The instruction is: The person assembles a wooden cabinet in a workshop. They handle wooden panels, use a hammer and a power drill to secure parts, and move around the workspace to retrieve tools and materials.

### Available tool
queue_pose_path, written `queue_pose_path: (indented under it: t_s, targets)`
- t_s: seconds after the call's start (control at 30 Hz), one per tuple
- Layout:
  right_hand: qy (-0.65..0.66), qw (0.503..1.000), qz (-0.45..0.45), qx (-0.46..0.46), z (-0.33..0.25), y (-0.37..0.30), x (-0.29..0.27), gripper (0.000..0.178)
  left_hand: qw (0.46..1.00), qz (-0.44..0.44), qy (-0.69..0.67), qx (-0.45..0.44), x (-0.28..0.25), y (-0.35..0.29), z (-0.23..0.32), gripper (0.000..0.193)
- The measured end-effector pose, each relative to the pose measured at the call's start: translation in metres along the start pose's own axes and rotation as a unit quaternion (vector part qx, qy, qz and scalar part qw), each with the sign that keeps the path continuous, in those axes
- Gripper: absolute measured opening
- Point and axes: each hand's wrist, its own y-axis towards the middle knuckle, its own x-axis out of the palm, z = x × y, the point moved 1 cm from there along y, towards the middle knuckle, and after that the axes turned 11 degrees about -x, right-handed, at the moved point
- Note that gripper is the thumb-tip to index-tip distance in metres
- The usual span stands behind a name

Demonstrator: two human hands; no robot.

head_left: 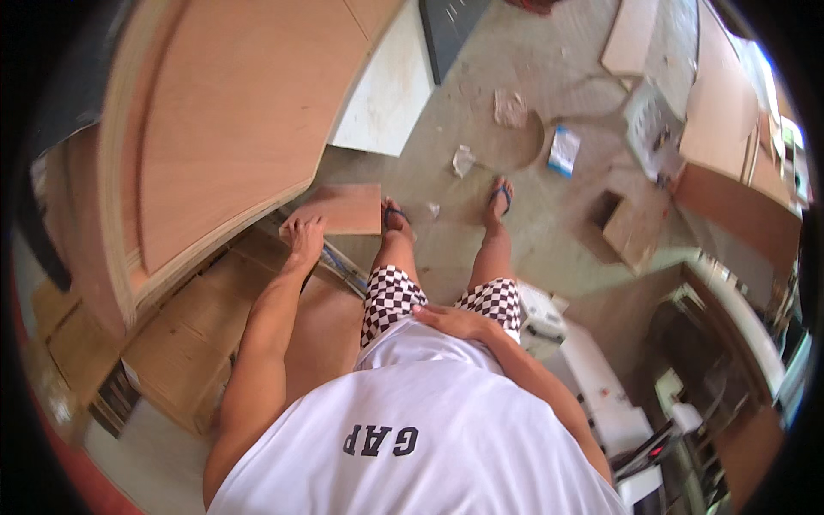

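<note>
— How is the left hand (304,238) held?
— It is laid flat, fingers loosely spread, on the near edge of a small plywood piece (339,209) on the floor (532,77).
— The right hand (453,321)?
— It is rested open on the checkered shorts (396,292), nothing gripped.

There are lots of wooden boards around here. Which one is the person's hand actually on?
The small reddish-brown board lying flat by the left foot: the left hand rests on its near edge. The large curved panel and the boards across the floor go untouched.
</note>
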Motion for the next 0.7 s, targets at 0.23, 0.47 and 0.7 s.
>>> queue_pose_path:
  t_s: [0.23,0.47,0.7]
  targets:
    - [0.179,0.981,0.055,-0.045,0.058,0.03,0.013,0.101,0.991,-0.09,0.043,0.084,0.005,0.081,-0.011,0.038]
    - [0.194,0.973,0.116,-0.035,0.088,0.059,0.048,0.1,0.987,-0.133,0.015,0.085,0.042,0.131,-0.056,0.041]
    - [0.195,0.972,0.125,-0.035,0.072,0.055,0.047,0.087,0.985,-0.121,0.029,-0.117,0.034,0.107,-0.022,0.051]
